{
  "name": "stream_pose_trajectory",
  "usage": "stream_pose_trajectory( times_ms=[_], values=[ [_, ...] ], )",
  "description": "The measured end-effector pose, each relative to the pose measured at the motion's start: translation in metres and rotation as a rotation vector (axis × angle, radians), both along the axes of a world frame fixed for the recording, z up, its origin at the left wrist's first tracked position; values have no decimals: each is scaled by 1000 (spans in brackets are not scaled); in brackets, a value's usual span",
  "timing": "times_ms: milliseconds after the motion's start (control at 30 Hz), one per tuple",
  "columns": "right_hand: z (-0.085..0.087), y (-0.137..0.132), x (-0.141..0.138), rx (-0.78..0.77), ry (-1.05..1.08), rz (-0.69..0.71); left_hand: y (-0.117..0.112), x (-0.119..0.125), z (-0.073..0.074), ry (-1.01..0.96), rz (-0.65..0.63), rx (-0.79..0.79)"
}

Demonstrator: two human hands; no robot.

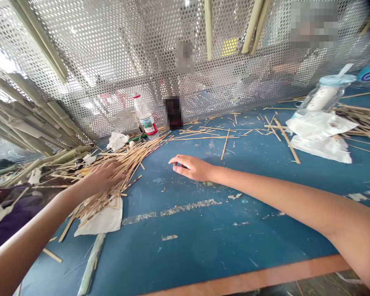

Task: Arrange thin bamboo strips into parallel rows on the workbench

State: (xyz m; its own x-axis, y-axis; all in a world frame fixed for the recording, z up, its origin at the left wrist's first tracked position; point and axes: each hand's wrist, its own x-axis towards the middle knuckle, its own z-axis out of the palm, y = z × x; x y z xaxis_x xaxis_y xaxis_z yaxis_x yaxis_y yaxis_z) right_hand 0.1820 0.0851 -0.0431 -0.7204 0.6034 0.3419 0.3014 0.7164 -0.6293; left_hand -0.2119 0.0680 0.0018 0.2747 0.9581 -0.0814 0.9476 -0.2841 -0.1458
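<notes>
A heap of thin bamboo strips (pixel 138 156) lies on the left of the blue table (pixel 185 255). Over the near side of this heap rests my left hand (pixel 103 176), its fingers stretched out and touching the strips; the fingertips are partly lost among them. My right hand (pixel 193 167) is above the middle of the table, to the right of the heap. Its fingers are loosely bent and apart, with nothing between them. Under the heap's near end is a white cloth or tissue (pixel 106 218).
A plastic bottle (pixel 146 119) stands behind the heap, before a perforated metal screen (pixel 95 49). Bamboo poles (pixel 43 119) lean at left. Right, a lidded cup (pixel 322 94) stands by white tissues (pixel 322 137). Loose strips (pixel 225 144) are scattered at the back.
</notes>
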Motion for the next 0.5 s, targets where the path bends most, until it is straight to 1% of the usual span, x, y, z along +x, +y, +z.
stream_pose_trajectory(
  times_ms=[167,200,267,333,367,433,500],
  values=[
    [-1,1,0,5,10,1,2,17,4,-63,-235,36],
    [-1,1,0,4,13,2,1,20,5,-88,-265,47],
    [-2,2,0,-10,20,0,-1,25,6,-142,-281,70],
    [-1,3,0,-26,29,-6,-3,29,12,-183,-263,96],
    [-1,3,0,-32,32,-6,-5,31,17,-223,-236,128],
    [-1,3,0,-43,28,-4,-9,33,33,-400,-121,230],
    [-1,4,0,-54,17,-4,-12,28,55,-595,39,351]
  ],
)
